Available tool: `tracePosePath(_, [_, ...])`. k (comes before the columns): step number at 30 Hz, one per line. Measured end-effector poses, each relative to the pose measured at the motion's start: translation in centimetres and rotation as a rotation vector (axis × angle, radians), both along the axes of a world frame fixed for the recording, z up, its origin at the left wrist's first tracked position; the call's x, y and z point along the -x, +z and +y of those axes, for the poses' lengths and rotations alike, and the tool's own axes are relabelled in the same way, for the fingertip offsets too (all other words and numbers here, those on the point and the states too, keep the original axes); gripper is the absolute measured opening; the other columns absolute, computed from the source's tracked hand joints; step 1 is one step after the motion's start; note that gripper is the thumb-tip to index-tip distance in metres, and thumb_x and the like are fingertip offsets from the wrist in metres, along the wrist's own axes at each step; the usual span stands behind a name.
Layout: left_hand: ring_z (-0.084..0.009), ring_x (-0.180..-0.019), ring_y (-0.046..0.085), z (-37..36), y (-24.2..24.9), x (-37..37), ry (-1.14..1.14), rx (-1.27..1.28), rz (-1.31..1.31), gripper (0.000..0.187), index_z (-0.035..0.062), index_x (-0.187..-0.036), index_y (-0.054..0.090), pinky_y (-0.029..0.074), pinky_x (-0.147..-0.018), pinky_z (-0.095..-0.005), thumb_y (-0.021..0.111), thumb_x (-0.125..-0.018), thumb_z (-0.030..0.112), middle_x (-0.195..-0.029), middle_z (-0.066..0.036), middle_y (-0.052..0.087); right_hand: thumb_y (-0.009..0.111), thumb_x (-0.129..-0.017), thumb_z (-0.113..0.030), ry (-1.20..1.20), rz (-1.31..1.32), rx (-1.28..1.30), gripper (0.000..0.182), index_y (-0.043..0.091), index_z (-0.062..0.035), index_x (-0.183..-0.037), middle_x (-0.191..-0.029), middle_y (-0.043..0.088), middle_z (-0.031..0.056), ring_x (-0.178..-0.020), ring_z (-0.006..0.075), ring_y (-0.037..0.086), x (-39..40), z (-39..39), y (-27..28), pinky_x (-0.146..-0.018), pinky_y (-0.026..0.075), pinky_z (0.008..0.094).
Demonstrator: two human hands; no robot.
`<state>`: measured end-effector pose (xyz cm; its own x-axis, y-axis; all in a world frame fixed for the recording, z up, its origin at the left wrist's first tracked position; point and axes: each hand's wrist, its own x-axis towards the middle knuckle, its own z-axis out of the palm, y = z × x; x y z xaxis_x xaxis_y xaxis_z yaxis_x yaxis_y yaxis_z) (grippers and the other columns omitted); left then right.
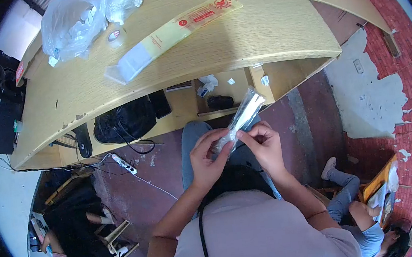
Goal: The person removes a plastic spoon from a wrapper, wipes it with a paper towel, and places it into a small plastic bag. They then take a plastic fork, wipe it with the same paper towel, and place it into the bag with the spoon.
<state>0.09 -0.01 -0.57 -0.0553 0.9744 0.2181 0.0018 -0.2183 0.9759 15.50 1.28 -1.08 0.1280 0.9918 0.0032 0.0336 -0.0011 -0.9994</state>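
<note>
- The left hand (207, 154) and right hand (264, 143) meet in front of the person's chest, above the lap, both pinching the near end of a clear sleeve of white sticks (243, 116).
- Left grip: thumb and fingers closed narrow on the sleeve's lower end from the left side. Right grip: fingertips curled in and pinching the same end from the right. The two hands almost touch.
- Pose: both forearms come up from the body with elbows out and wrists bent inward; the sleeve slants up and away to the right, its far end free in the air.
- As a judgement, the work on this sleeve is at its end-closing or end-opening stage; I cannot tell which, nor whether the end is sealed.
- Farther off, on the wooden surface (266, 32), lies a long flat packet with a yellow and red label (171, 34), seemingly of the same kind and set aside.
- Beyond it sit clear plastic bags of white pieces (72, 22), stock that looks unhandled.
</note>
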Motion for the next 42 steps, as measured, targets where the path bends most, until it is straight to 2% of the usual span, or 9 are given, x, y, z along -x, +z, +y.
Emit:
tracePosePath(3, [-0.018,-0.098,0.057,0.1,-0.1,0.1,-0.018,0.026,-0.008,0.03,-0.0011,-0.106,0.061,0.045,-0.084,-0.0271,0.067,-0.077,-0.002,-0.106,-0.012,0.059,0.077,-0.074,-0.011,-0.052,-0.135,0.083,0.024,0.054,-0.0043,-0.071,-0.074,0.05,-0.0011,-0.059,0.0027,0.042,0.0,-0.2,1.0,-0.05,0.032,0.0176])
tracePosePath(5, [-0.0173,-0.097,0.058,0.2,0.1,0.1,-0.015,-0.006,-0.027,0.03,-0.0006,-0.105,0.062,0.047,-0.082,-0.0263,0.067,-0.076,-0.004,-0.107,-0.012,0.06,0.072,-0.077,-0.004,0.009,0.184,0.057,0.019,0.054,-0.0072,-0.081,-0.074,0.05,-0.0036,-0.062,0.0021,0.045,-0.1,-0.1,0.7,-0.053,0.034,0.018])
tracePosePath(12, [-0.0169,-0.097,0.058,0.2,0.4,0.0,-0.055,-0.025,-0.016,0.03,-0.0007,-0.106,0.062,0.047,-0.082,-0.026,0.067,-0.076,-0.004,-0.108,-0.012,0.059,0.066,-0.083,-0.006,0.137,0.267,0.235,0.008,0.06,-0.0004,-0.082,-0.08,0.056,-0.0004,-0.072,0.0042,0.051,-0.5,-0.1,2.7,-0.062,0.039,0.0184])
tracePosePath(15, [-0.0167,-0.097,0.058,0.1,0.1,0.1,-0.077,0.01,-0.002,0.031,-0.0007,-0.107,0.061,0.047,-0.083,-0.0259,0.067,-0.076,-0.004,-0.108,-0.011,0.059,0.065,-0.084,-0.007,0.155,0.191,0.146,0.011,0.062,-0.0008,-0.077,-0.079,0.058,-0.0002,-0.071,0.0046,0.051,-0.8,0.1,1.4,-0.064,0.039,0.0187])
tracePosePath(21, [-0.0166,-0.096,0.058,0.1,0.1,0.4,-0.089,0.065,-0.038,0.033,-0.0009,-0.109,0.061,0.046,-0.083,-0.0258,0.067,-0.076,-0.003,-0.107,-0.012,0.058,0.067,-0.083,-0.01,0.186,0.064,0.461,0.01,0.065,-0.0018,-0.078,-0.08,0.058,-0.0013,-0.064,0.0013,0.047,-1.6,0.1,3.7,-0.055,0.034,0.0181])
tracePosePath(27, [-0.0166,-0.097,0.058,0.3,-0.3,0.2,-0.103,0.045,-0.07,0.034,-0.0011,-0.11,0.06,0.047,-0.082,-0.0252,0.066,-0.077,-0.003,-0.108,-0.012,0.058,0.067,-0.083,-0.01,0.228,0.117,0.129,0.012,0.062,-0.0026,-0.075,-0.073,0.051,-0.0046,-0.057,0.0005,0.038,-1.7,0.2,1.1,-0.05,0.028,0.0191])
tracePosePath(34, [-0.016,-0.096,0.059,0.4,0.3,0.3,-0.117,0.071,-0.046,0.035,0.0004,-0.111,0.06,0.047,-0.081,-0.0246,0.068,-0.077,-0.002,-0.107,-0.011,0.058,0.067,-0.083,-0.011,0.198,0.06,0.022,0.012,0.06,-0.0028,-0.078,-0.071,0.051,-0.0041,-0.055,0.0,0.038,-1.5,-0.3,0.6,-0.047,0.026,0.0186])
tracePosePath(36, [-0.0159,-0.095,0.059,0.4,0.0,0.3,-0.117,0.078,-0.031,0.036,0.0011,-0.111,0.06,0.047,-0.08,-0.0245,0.068,-0.076,-0.001,-0.107,-0.01,0.058,0.067,-0.083,-0.013,0.217,0.144,0.217,0.012,0.059,-0.0032,-0.084,-0.072,0.054,-0.0028,-0.056,0.0004,0.044,-1.8,-0.2,1.7,-0.045,0.031,0.0175])
tracePosePath(42, [-0.0153,-0.095,0.059,0.4,0.1,0.1,-0.119,0.088,-0.04,0.036,0.0022,-0.111,0.061,0.048,-0.079,-0.0245,0.07,-0.076,0.0,-0.108,-0.01,0.059,0.066,-0.084,-0.016,0.154,0.179,0.118,0.016,0.059,-0.0018,-0.088,-0.081,0.059,0.0016,-0.059,0.0038,0.052,-0.4,-0.1,1.8,-0.049,0.044,0.0186])
